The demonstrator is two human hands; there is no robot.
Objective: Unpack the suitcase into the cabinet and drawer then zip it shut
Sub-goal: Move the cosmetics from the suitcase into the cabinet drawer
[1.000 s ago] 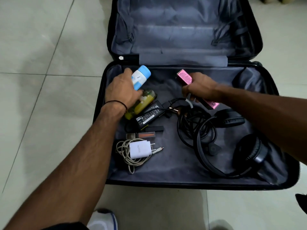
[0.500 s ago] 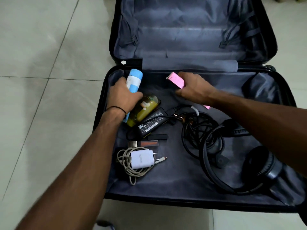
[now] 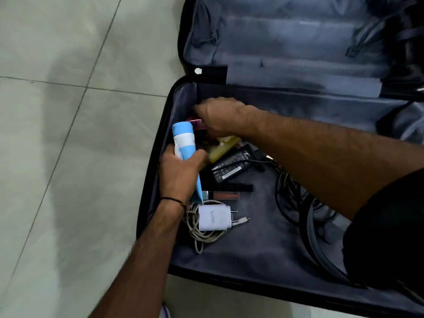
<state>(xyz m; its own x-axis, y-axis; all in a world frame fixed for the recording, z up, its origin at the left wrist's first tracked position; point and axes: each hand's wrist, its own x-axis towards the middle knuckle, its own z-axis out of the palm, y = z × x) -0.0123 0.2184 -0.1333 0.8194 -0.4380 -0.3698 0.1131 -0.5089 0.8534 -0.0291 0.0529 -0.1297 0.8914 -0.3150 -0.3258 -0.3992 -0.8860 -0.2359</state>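
Observation:
The black suitcase (image 3: pixel 158 157) lies open on the floor, its grey lining showing. My left hand (image 3: pixel 181 173) grips a white and blue tube (image 3: pixel 183 138), held upright near the case's left wall. My right hand (image 3: pixel 220 115) reaches across to the far left corner and holds a pink box (image 3: pixel 195 123), mostly hidden under its fingers. A yellow-green bottle (image 3: pixel 223 146) lies just below my right hand, between both hands. A black power adapter (image 3: pixel 234 167) lies beside it.
A white charger (image 3: pixel 214 218) with a coiled cable, a small brown and black stick (image 3: pixel 226 195), black cables (image 3: pixel 291 198) and a headphone band (image 3: pixel 321 251) remain in the case. The lid half (image 3: pixel 298 37) lies open beyond. Tiled floor (image 3: pixel 68 134) spreads to the left.
My right hand moved left with the pink box to the case's far left corner. My left hand drew the blue tube back toward me. The camera shifted left.

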